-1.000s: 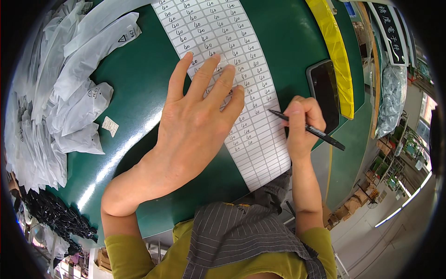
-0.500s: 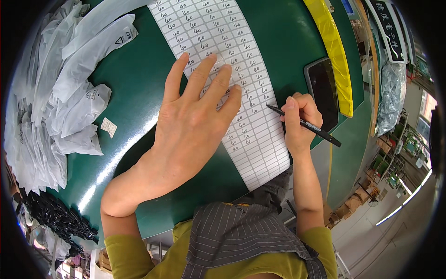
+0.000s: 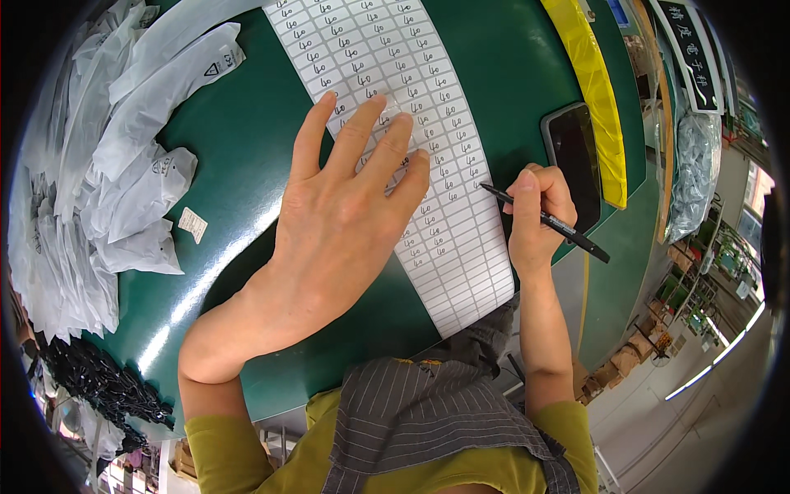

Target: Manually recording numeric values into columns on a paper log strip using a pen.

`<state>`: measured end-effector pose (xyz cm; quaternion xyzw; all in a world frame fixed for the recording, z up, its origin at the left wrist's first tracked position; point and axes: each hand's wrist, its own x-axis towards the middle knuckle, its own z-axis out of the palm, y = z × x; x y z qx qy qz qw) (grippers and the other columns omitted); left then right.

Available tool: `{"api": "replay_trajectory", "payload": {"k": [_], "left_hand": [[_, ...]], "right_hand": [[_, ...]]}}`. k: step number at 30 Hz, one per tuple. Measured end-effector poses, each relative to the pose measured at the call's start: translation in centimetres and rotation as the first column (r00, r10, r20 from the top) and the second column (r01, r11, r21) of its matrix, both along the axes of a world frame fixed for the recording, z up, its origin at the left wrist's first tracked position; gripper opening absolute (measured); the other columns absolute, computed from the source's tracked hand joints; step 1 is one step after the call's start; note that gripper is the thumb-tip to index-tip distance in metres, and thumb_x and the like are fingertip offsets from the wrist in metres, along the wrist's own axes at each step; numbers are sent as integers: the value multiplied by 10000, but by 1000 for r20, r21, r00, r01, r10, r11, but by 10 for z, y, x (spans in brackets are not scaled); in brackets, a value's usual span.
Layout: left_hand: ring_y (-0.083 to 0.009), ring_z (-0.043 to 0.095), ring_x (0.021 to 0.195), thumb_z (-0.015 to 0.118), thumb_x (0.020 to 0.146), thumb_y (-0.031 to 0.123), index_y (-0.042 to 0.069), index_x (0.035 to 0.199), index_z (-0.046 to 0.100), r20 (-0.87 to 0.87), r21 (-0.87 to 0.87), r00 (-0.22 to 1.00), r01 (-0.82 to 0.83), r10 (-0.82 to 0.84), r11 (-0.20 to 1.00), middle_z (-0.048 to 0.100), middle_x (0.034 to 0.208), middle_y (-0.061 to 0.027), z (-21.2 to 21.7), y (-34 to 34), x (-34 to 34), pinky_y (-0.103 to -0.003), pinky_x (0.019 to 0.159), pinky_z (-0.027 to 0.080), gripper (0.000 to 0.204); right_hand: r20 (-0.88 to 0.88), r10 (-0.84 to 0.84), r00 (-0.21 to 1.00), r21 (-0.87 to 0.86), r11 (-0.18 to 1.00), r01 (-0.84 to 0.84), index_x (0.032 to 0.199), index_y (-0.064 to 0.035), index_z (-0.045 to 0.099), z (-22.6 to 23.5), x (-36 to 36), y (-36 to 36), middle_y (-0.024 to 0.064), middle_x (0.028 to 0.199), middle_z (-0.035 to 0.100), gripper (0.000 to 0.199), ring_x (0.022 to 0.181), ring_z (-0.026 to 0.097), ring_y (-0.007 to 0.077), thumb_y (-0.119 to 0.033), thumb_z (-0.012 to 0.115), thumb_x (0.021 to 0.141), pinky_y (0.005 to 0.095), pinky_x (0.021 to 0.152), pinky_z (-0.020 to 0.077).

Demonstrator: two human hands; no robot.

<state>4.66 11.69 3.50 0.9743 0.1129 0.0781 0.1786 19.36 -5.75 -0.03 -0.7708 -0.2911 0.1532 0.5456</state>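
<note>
A long white sheet of small label cells (image 3: 465, 280) runs across the green table, most of its cells handwritten and those at its near end blank. Spread flat, my left hand (image 3: 341, 198) rests with its fingertips on the left side of the sheet, covering some cells. At the sheet's right edge, my right hand (image 3: 539, 214) is closed round a slim black marker pen (image 3: 580, 239). The pen's tip meets a cell in the rightmost column, where a stroke shows. Right behind that hand lies a dark phone (image 3: 572, 148).
White plastic bags (image 3: 74, 165) are heaped at the left, with a small paper tag (image 3: 192, 224) beside them. Black cord-like pieces (image 3: 99, 383) lie at the lower left. A yellow strip (image 3: 588, 90) lines the right side, near a clear bag (image 3: 694, 173) at the table's edge.
My right hand has shifted slightly right with the pen, whose tip has moved into the rightmost column, where a fresh mark shows. My left hand has stayed in place.
</note>
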Motion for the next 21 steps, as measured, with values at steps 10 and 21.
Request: {"api": "replay_trajectory", "payload": {"k": [10,21], "left_hand": [[-309,501,1250,722,712,48,75,1065,691,1,-1,1000,2,-2,1000,600,1246,-100,0,0,-1,-534,1106,301,355],[-300,497,1255,717,717,53,75,1069,694,-5,10,1000,4,-4,1000,597,1249,-95,1,0,0,-532,1107,298,353]], "right_hand": [[52,37,998,-19,999,-36,730,-28,506,1,1,-1,13,599,543,211,533,438,52,-34,608,915,217,489,355],[51,150,987,17,988,-151,726,-21,562,-2,-15,-8,3,611,521,171,511,409,65,-21,683,847,237,456,296]]}}
